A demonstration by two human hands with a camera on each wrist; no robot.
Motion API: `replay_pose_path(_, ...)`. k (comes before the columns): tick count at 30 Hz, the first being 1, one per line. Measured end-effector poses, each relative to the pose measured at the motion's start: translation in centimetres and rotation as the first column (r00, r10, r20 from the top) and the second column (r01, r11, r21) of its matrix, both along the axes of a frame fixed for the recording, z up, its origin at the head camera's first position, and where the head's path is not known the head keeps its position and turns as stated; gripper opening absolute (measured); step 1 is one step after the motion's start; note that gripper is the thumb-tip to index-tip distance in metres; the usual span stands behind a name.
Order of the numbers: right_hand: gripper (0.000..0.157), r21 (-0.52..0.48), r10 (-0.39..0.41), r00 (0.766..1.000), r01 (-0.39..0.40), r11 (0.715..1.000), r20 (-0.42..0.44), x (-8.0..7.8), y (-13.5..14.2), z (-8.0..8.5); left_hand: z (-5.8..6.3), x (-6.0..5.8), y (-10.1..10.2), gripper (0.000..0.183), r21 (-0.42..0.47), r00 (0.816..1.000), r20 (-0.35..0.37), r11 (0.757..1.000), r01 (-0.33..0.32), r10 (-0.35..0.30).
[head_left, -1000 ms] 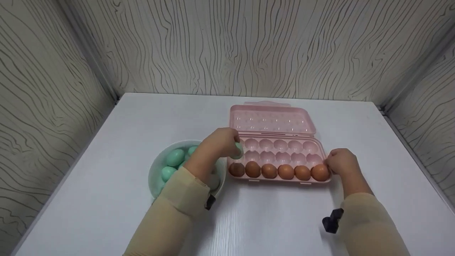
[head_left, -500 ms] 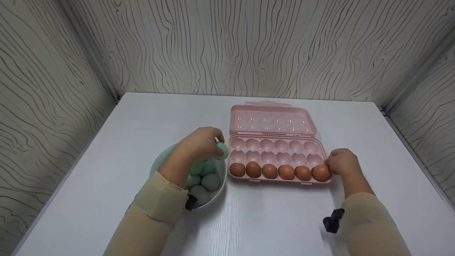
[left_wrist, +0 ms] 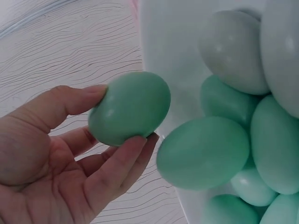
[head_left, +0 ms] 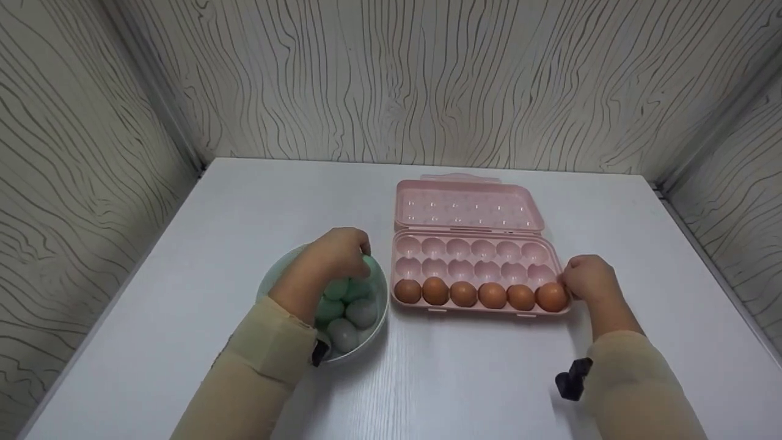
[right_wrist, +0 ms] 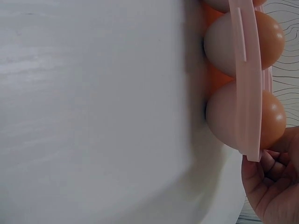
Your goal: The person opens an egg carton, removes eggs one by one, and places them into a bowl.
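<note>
My left hand (head_left: 333, 253) is over the right side of a white bowl (head_left: 383, 321), pinching a green egg (left_wrist: 131, 107) between thumb and fingertips. Inside the bowl lie more green eggs (left_wrist: 205, 151) and several greyish-white ones (head_left: 361, 313); the left forearm and hand hide part of them. To the right of the bowl lies an open pink egg carton (head_left: 476, 310). Brown eggs (head_left: 492, 295) fill its front row, while the two rows behind show bare cups. My right hand (head_left: 591, 278) grips the carton's front right corner, with fingertips on its rim (right_wrist: 252, 130) in the right wrist view.
The carton's pink lid (head_left: 470, 208) is folded back toward the rear of the white table (head_left: 464, 379). Wood-patterned panels (head_left: 391, 79) stand behind the table and along both sides. A black wrist device (head_left: 573, 380) hangs beside the right sleeve.
My left hand has moved left with the green egg, from over the carton's left end to over the bowl, then lower. The right hand and carton stay in place.
</note>
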State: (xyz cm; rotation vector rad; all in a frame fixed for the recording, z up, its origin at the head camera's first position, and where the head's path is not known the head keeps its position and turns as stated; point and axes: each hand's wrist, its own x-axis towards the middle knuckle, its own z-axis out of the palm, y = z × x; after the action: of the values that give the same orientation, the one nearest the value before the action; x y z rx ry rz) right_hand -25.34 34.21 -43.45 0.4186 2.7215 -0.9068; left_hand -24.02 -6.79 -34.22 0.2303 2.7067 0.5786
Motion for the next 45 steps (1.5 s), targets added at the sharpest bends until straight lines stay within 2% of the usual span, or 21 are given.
replay_pose_path(9,0.015,0.001,0.001,1.000,-0.001,1.000,-0.021,0.1,-0.3,0.1,-0.7,-0.3,0.1,0.022,-0.029,0.999,-0.016,0.999,0.045,-0.045)
replay_pose_path(16,0.014,0.006,-0.002,1.000,0.002,1.000,-0.015,0.1,-0.5,0.2,-1.3,-0.8,-0.2,0.025,-0.018,0.999,-0.025,0.999,0.037,-0.037)
replay_pose_path(19,0.014,0.006,0.002,1.000,-0.002,1.000,-0.015,0.1,-0.5,0.3,-1.3,-1.0,-0.3,0.023,-0.022,0.999,-0.040,0.999,0.030,-0.031)
replay_pose_path(26,0.013,0.012,0.007,1.000,-0.007,1.000,-0.023,0.0,-0.4,0.2,-1.2,-1.0,-0.3,0.023,-0.017,1.000,-0.005,1.000,-0.021,0.020)
replay_pose_path(34,0.013,-0.007,0.018,1.000,-0.018,1.000,-0.002,0.0,-0.4,0.3,-1.2,-0.9,-0.3,0.024,-0.025,1.000,0.000,0.999,-0.025,0.025)
replay_pose_path(45,0.016,0.024,0.057,0.997,-0.058,0.998,0.060,-0.1,-0.3,0.6,-0.5,-0.4,-0.8,0.028,0.006,0.999,0.008,0.999,-0.048,0.048)
